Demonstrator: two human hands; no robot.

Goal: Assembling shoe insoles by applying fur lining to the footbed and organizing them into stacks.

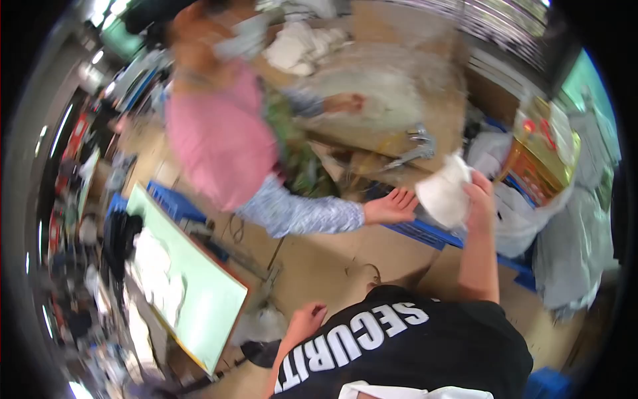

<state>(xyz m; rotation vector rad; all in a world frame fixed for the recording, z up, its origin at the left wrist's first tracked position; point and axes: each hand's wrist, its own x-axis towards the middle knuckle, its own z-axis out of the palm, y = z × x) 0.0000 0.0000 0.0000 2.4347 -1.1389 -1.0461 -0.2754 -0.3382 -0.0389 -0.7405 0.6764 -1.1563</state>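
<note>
My right hand (480, 199) is closed on the edge of a white, soft-looking piece of cloth (444, 196), held up in front of me on the right. A co-worker's open hand (393, 207), palm up, reaches from the left close to the cloth's edge; I cannot tell whether it touches. Low and near my body, my left hand (309, 319) has its fingers curled in, with nothing visible in it. Beyond the cloth, a silver metal tool (417, 147) lies on the worktable (446, 100). The co-worker's other hand (344, 102) is over that table.
The co-worker in a pink top (216, 136) stands ahead on the left. A pile of white cloth (302, 48) lies at the back. A pale green board (216, 299) with white pieces stands at left. On the right are a box with red-handled scissors (541, 132) and grey bags (575, 226).
</note>
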